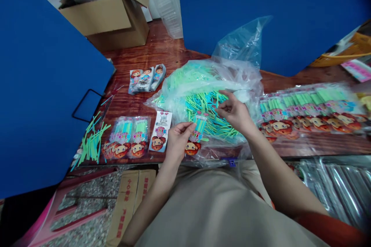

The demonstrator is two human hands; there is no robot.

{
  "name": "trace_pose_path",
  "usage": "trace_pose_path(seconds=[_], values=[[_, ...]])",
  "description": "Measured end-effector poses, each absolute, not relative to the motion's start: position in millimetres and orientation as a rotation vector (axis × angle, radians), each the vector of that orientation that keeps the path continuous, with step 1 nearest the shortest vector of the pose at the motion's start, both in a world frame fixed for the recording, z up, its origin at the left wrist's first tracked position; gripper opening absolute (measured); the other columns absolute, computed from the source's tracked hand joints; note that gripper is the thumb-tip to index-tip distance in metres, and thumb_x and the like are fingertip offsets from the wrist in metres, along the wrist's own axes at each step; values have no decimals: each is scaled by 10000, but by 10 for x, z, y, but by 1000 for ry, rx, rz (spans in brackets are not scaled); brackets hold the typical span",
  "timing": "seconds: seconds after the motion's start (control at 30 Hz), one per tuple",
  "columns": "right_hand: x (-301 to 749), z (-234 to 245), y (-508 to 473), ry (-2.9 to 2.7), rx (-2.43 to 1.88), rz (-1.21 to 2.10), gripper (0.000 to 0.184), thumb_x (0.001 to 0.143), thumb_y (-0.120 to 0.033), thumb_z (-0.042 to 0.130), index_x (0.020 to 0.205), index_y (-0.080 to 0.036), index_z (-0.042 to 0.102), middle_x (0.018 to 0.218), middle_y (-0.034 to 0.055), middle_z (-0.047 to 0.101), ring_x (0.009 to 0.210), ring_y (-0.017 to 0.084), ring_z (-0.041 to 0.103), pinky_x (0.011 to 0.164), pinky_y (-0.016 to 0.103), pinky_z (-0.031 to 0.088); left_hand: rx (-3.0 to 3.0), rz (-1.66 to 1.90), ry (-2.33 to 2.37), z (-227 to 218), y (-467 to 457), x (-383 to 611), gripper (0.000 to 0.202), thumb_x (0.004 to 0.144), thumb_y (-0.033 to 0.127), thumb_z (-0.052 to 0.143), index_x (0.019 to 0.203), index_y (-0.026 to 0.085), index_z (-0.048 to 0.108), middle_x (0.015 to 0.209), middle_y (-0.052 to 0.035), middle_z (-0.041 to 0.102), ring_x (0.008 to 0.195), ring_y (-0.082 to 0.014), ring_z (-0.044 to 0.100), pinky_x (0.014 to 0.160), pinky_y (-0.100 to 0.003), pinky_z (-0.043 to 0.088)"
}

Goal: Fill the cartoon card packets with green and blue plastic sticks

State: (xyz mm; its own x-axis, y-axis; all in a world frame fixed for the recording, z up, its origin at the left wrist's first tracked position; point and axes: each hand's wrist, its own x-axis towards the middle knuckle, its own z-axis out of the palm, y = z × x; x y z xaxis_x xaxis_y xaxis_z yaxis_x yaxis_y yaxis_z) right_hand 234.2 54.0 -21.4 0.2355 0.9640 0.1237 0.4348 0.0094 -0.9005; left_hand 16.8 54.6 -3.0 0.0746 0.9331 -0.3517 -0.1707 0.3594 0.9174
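My left hand [179, 139] pinches a small clear packet [198, 133] by its left side. The packet has a cartoon face at its lower end and green and blue sticks inside. Over a big clear plastic bag [246, 79] of loose thin green and blue sticks [203, 102] is my right hand [235, 115]. Its fingers are curled with the tips close together above the sticks; whether a stick is between them is too small to make out. Left of my left hand lies a flat stack of printed cards [160, 131].
Filled packets lie in a group [127, 137] at the left and a long overlapping row [310, 112] at the right. Loose sticks [92, 142] sit at the left edge. Behind are bundled cards [146, 79], a cardboard box [107, 19] and blue panels [261, 11].
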Motion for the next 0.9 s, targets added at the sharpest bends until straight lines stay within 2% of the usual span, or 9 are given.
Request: trace_pose_path(seconds=[0.17, 0.23, 0.4, 0.7, 0.9], values=[[2196, 94, 438, -1168, -1360, 690, 690, 818, -370, 710, 1431, -287, 403, 742, -8, 621, 621, 190, 613, 605, 364, 535, 835, 963, 1164, -36, 526, 209, 264, 567, 345, 871, 705, 159, 744, 651, 13, 663, 603, -97, 534, 609, -229, 415], [2144, 143, 422, -1122, -1320, 665, 646, 835, -395, 702, 1411, -314, 421, 768, 1, 627, 654, 200, 629, 627, 379, 552, 827, 949, 1144, -40, 517, 210, 262, 574, 353, 867, 697, 158, 741, 650, 15, 658, 603, -97, 528, 612, -229, 410], [2077, 147, 409, -1103, -1357, 556, 470, 838, -411, 704, 1264, -302, 536, 798, -1, 643, 691, 180, 634, 657, 350, 556, 830, 918, 1122, -30, 495, 211, 279, 579, 382, 862, 666, 157, 721, 619, 26, 618, 575, -89, 489, 581, -225, 383], [1918, 298, 339, -958, -1197, 716, 483, 801, -388, 750, 1201, -308, 492, 773, -13, 617, 660, 189, 652, 670, 374, 586, 856, 898, 1110, 9, 483, 237, 272, 587, 383, 852, 630, 160, 701, 599, 25, 604, 580, -95, 478, 597, -232, 388], [1920, 258, 320, -955, -1205, 678, 496, 810, -425, 742, 1217, -310, 483, 784, -7, 615, 661, 189, 654, 668, 378, 589, 889, 906, 1115, -9, 476, 241, 242, 593, 349, 848, 629, 157, 705, 607, 22, 626, 590, -93, 494, 611, -226, 399]])
